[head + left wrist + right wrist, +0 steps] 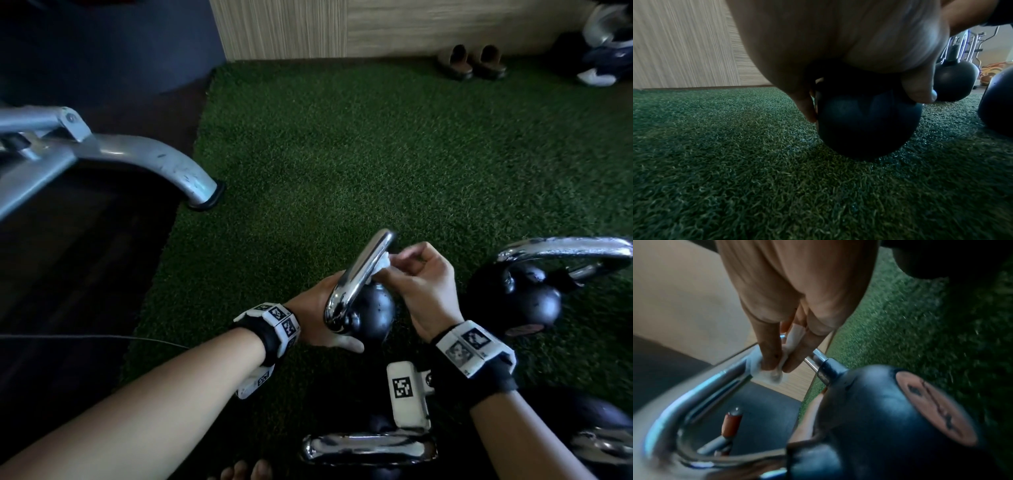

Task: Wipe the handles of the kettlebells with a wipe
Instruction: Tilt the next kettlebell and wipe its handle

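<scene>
A small black kettlebell [375,313] with a chrome handle [359,270] is tilted over the green turf in the centre of the head view. My left hand [313,306] grips its ball from the left; in the left wrist view my fingers [807,107] and thumb curl round the ball [867,126]. My right hand [402,262] pinches a white wipe [381,266] against the inner side of the handle. In the right wrist view the wipe [770,371] is wrapped on the chrome handle [715,382] near its top bend.
A bigger kettlebell [513,298] stands just right of my right hand. Two more lie near my feet [370,448] and at the bottom right [603,442]. A grey bench leg [171,164] rests on the turf edge at left. Slippers [472,63] sit by the far wall.
</scene>
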`<move>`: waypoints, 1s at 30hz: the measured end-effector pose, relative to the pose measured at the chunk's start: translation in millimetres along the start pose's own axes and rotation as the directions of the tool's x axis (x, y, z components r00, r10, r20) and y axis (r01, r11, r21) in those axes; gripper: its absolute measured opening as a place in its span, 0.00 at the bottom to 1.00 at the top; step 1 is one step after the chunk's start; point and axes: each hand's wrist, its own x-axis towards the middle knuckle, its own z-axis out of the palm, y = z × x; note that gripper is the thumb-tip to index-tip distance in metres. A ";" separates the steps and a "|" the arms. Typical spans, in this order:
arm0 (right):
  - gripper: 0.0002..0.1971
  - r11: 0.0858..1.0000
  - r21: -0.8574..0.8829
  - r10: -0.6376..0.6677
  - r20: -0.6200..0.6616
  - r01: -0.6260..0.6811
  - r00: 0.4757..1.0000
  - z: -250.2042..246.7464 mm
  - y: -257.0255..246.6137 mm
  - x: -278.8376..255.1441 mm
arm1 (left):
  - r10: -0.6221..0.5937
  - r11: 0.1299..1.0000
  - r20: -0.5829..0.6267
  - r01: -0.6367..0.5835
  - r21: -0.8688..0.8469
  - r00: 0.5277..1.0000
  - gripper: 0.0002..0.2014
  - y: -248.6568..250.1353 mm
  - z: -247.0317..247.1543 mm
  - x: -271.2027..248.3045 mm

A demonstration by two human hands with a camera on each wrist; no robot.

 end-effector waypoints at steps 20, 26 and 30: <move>0.16 0.786 -0.614 -0.319 -0.302 0.072 0.899 21.9 -1.4 11.5 | -0.119 0.992 0.032 0.118 0.033 0.992 0.59 15.1 -3.2 -7.5; 0.08 0.760 -0.650 -0.291 -0.326 0.010 0.899 27.1 1.8 16.8 | -0.174 0.981 0.064 0.166 0.103 0.983 0.56 20.9 -8.5 -12.0; 0.10 0.724 -0.690 -0.263 -0.297 -0.016 0.918 27.0 9.0 15.6 | -0.195 0.975 0.072 0.186 0.119 0.978 0.53 34.0 -13.2 -14.8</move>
